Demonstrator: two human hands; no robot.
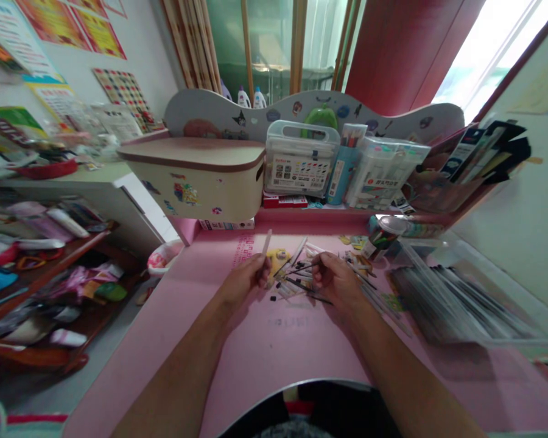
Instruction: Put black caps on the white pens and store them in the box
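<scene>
My left hand (pixel 251 271) is closed around a pale, slim pen barrel (pixel 266 242), which points up and slightly right. To its right, my right hand (pixel 334 277) pinches a thin dark pen refill (pixel 303 267) whose other end reaches left over the pile. Between and below both hands, loose pen parts (pixel 296 287) lie scattered: clear tubes, dark refills and small black caps. A yellow sticker or card (pixel 279 260) shows partly under them. The fingertips of my right hand are partly hidden.
On the pink desk (pixel 256 365), a clear plastic box (pixel 520 304) of many pens stands at right, near a can (pixel 383 236). A lidded cream bin (pixel 201 182), a marker case (pixel 301 161) and a pen holder (pixel 466 182) fill the shelf behind. Cluttered shelves (pixel 50 261) stand left.
</scene>
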